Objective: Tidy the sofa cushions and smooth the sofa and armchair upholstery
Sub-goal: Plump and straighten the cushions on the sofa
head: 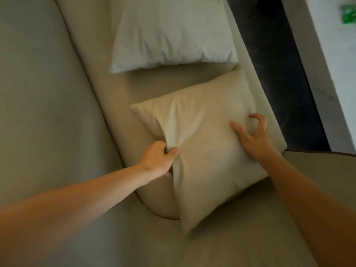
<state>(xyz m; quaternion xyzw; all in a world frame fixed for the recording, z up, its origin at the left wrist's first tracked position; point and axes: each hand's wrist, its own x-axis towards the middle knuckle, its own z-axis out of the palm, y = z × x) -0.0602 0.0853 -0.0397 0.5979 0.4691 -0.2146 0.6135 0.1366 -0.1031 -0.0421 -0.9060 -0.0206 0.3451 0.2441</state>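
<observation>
A beige cushion (200, 143) lies tilted on the sofa seat (123, 105), near the rounded end of the seat pad. My left hand (157, 159) pinches a fold of fabric at the cushion's left edge, which makes a deep crease there. My right hand (254, 134) rests on the cushion's right side, thumb flat on it and fingers curled above the edge. A pale grey cushion (173, 33) lies flat farther along the seat, just apart from the beige one.
The sofa backrest (42, 93) fills the left side. An armrest (317, 170) of the same beige runs across the lower right. Beyond the seat's right edge is dark floor (279, 74) and a light marble-like surface (331, 64).
</observation>
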